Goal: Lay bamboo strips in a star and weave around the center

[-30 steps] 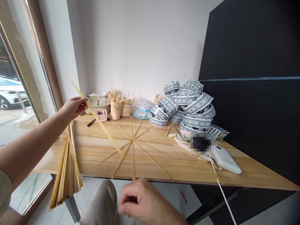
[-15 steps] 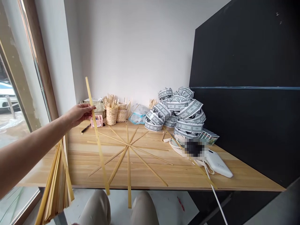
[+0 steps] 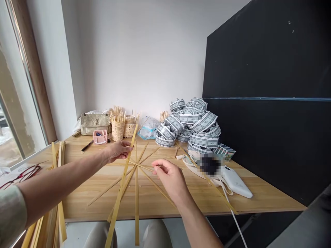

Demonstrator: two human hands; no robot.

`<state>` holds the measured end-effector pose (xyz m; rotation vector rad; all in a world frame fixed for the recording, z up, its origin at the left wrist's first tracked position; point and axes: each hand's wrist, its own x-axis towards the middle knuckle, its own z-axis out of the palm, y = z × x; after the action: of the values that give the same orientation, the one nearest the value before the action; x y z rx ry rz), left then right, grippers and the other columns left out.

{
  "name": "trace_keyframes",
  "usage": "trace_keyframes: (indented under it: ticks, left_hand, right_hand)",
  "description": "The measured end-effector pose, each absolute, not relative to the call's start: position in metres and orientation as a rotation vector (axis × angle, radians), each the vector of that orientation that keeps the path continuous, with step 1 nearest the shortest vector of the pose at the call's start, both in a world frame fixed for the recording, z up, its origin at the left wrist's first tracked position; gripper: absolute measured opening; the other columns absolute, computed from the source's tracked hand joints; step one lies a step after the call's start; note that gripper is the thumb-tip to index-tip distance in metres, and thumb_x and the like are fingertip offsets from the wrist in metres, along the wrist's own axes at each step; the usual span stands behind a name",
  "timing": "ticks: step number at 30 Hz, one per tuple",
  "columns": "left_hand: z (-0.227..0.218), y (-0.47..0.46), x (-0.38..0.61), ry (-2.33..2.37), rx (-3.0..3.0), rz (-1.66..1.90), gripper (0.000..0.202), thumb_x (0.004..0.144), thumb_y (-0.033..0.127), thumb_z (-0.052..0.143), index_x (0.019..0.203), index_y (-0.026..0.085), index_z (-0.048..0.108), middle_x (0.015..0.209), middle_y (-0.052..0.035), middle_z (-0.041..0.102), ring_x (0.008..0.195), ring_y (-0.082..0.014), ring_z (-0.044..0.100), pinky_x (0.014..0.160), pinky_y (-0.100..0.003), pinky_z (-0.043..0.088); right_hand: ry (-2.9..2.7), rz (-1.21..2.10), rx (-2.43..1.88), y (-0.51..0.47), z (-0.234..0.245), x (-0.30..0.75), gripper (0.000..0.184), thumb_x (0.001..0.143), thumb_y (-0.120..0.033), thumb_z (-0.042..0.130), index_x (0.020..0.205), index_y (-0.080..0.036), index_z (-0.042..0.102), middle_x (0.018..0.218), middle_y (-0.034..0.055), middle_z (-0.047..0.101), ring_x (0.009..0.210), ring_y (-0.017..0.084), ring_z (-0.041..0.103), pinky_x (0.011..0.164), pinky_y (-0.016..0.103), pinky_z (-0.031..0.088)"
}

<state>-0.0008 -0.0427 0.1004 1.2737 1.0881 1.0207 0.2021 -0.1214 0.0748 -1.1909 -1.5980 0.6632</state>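
Note:
A long flat bamboo strip [image 3: 120,193] is pinched between the thumb and fingers of my left hand [image 3: 119,151]. It slants from above the fingers down past the table's front edge. Beneath it, several bamboo strips [image 3: 137,206] lie crossed like a star on the wooden table. My right hand [image 3: 168,175] hovers over the star's right side, close to its centre, thumb and fingertips brought together. Whether anything sits between those fingertips I cannot make out.
A bundle of bamboo strips [image 3: 43,227] hangs at the left edge, near red-framed glasses [image 3: 26,174]. Behind stand a handbag [image 3: 95,123], a pink crate [image 3: 100,137] and woven baskets [image 3: 117,129]. Patterned paper bands [image 3: 191,120] pile up at the back right, beyond a white power bank [image 3: 238,182].
My left hand has carried the bamboo strip rightward and lower, over the star. My right hand has come into view from below. The view has shifted slightly.

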Motion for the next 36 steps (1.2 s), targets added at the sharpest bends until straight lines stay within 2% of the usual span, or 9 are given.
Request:
trace_keyframes:
  ticks: [3, 6, 13, 17, 21, 24, 28, 30, 36]
  left_hand:
    - [0.1, -0.036, 0.005, 1.091, 1.215, 1.029, 0.012, 0.062, 0.01, 0.066, 0.067, 0.012, 0.055, 0.046, 0.004, 0.05, 0.036, -0.0037, 0.045, 0.036, -0.013, 0.037]
    - [0.108, -0.036, 0.011, 1.078, 1.182, 1.071, 0.013, 0.067, 0.007, 0.061, 0.068, 0.014, 0.05, 0.046, 0.0055, 0.049, 0.036, -0.0031, 0.046, 0.038, -0.012, 0.039]
    - [0.135, -0.04, 0.031, 0.945, 1.159, 1.203, 0.017, 0.069, 0.002, 0.056, 0.067, 0.015, 0.045, 0.048, 0.0046, 0.05, 0.037, -0.0054, 0.05, 0.036, -0.012, 0.04]
    - [0.131, -0.039, 0.035, 0.921, 1.17, 1.173, 0.016, 0.07, 0.003, 0.056, 0.067, 0.015, 0.045, 0.049, 0.0043, 0.051, 0.037, -0.0051, 0.051, 0.036, -0.012, 0.041]
    - [0.118, -0.044, 0.036, 0.934, 1.148, 1.169, 0.018, 0.069, 0.004, 0.058, 0.067, 0.016, 0.044, 0.049, 0.0047, 0.052, 0.039, -0.0056, 0.052, 0.036, -0.012, 0.041]
    - [0.113, -0.051, 0.036, 0.964, 1.108, 1.171, 0.019, 0.068, 0.004, 0.059, 0.067, 0.016, 0.044, 0.05, 0.0046, 0.052, 0.039, -0.0053, 0.052, 0.037, -0.012, 0.041]
    - [0.117, -0.052, 0.028, 0.943, 1.196, 1.074, 0.009, 0.074, 0.017, 0.058, 0.075, 0.014, 0.05, 0.057, -0.0003, 0.058, 0.048, -0.0098, 0.058, 0.042, -0.016, 0.044]
    - [0.121, -0.047, 0.015, 0.974, 1.261, 1.092, 0.011, 0.076, 0.022, 0.056, 0.081, 0.013, 0.054, 0.062, -0.0033, 0.061, 0.054, -0.0114, 0.06, 0.046, -0.017, 0.046]
    - [0.126, -0.025, -0.044, 1.187, 1.308, 1.378, 0.018, 0.064, 0.02, 0.065, 0.079, 0.013, 0.059, 0.064, -0.0019, 0.062, 0.06, -0.0101, 0.059, 0.058, -0.02, 0.047]
  right_hand:
    - [-1.534, 0.786, -1.227, -0.108, 0.057, 0.207, 0.016, 0.07, -0.027, 0.047, 0.074, -0.018, 0.059, 0.066, 0.0013, 0.061, 0.061, 0.015, 0.059, 0.05, 0.023, 0.043]
    - [-1.51, 0.908, -1.146, -0.107, 0.06, 0.204, 0.016, 0.071, -0.03, 0.049, 0.075, -0.018, 0.059, 0.065, 0.0012, 0.06, 0.061, 0.015, 0.058, 0.048, 0.022, 0.043]
    - [-1.345, 0.839, -0.954, -0.116, 0.082, 0.214, 0.015, 0.07, -0.031, 0.055, 0.076, -0.017, 0.057, 0.075, 0.0014, 0.058, 0.059, 0.01, 0.053, 0.047, 0.019, 0.042]
    - [-1.465, 1.026, -0.978, -0.135, 0.077, 0.213, 0.023, 0.075, -0.036, 0.051, 0.09, -0.018, 0.054, 0.079, 0.0018, 0.057, 0.059, 0.01, 0.054, 0.048, 0.019, 0.042]
    - [-1.596, 1.193, -0.959, -0.154, 0.065, 0.193, 0.034, 0.077, -0.031, 0.049, 0.11, -0.022, 0.045, 0.084, 0.0008, 0.056, 0.06, 0.009, 0.056, 0.054, 0.021, 0.044]
    - [-1.503, 1.3, -0.956, -0.157, 0.059, 0.178, 0.041, 0.075, -0.027, 0.049, 0.114, -0.023, 0.041, 0.084, -0.0003, 0.054, 0.051, 0.006, 0.051, 0.047, 0.019, 0.041]
    - [-1.36, 1.259, -1.023, -0.152, 0.06, 0.176, 0.041, 0.071, -0.029, 0.049, 0.112, -0.021, 0.046, 0.091, 0.0021, 0.054, 0.039, 0.001, 0.039, 0.034, 0.016, 0.03]
    - [-1.327, 1.195, -1.06, -0.149, 0.062, 0.184, 0.047, 0.07, -0.03, 0.05, 0.116, -0.022, 0.043, 0.091, 0.0024, 0.055, 0.036, 0.001, 0.037, 0.032, 0.016, 0.029]
    - [-1.334, 1.127, -1.181, -0.135, 0.054, 0.223, 0.057, 0.065, -0.034, 0.055, 0.119, -0.022, 0.043, 0.09, 0.0031, 0.059, 0.034, 0.002, 0.038, 0.03, 0.018, 0.029]
